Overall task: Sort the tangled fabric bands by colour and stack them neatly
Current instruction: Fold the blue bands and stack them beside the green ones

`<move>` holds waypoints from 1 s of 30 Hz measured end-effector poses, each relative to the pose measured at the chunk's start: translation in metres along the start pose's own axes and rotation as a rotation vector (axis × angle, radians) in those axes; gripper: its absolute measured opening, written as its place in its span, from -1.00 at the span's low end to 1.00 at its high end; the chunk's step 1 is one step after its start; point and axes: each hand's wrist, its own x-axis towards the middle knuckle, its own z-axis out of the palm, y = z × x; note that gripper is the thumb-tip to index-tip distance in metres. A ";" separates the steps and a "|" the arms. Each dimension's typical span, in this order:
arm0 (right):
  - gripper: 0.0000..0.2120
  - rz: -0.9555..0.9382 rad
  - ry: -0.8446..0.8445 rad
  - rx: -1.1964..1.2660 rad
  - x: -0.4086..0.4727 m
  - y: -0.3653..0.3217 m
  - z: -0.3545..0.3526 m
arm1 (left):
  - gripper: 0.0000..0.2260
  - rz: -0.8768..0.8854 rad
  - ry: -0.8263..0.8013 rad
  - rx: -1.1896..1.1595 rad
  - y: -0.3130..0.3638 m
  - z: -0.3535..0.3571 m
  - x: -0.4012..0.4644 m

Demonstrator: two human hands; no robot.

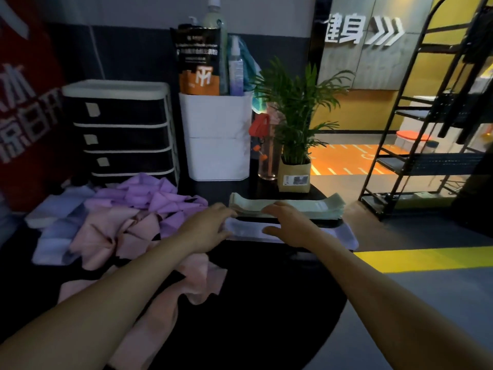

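Your left hand (210, 225) and right hand (286, 222) press flat, fingers straight, on a pale lilac band (266, 232); green stack (306, 206) at 12 o'clock, tangled pile (120, 222) at 9.

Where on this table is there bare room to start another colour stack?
The dark tabletop is bare near the front edge, between the pink bands and the right forearm. The left side is crowded with tangled pink and purple bands; the back holds drawers, a white bin and a plant.

Head camera looks forward and down, near the table (266, 303).
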 end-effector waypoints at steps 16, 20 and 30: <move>-0.75 -0.290 0.069 0.205 0.118 -0.200 0.077 | -0.59 -0.393 0.239 0.031 -0.156 -0.076 -0.125; -0.90 -0.317 0.055 0.213 0.136 -0.234 0.097 | -0.53 -0.603 0.349 0.044 -0.188 -0.081 -0.151; -0.69 -0.313 -0.012 0.168 0.162 -0.253 0.123 | -0.71 -0.854 0.426 -0.301 -0.227 -0.062 -0.165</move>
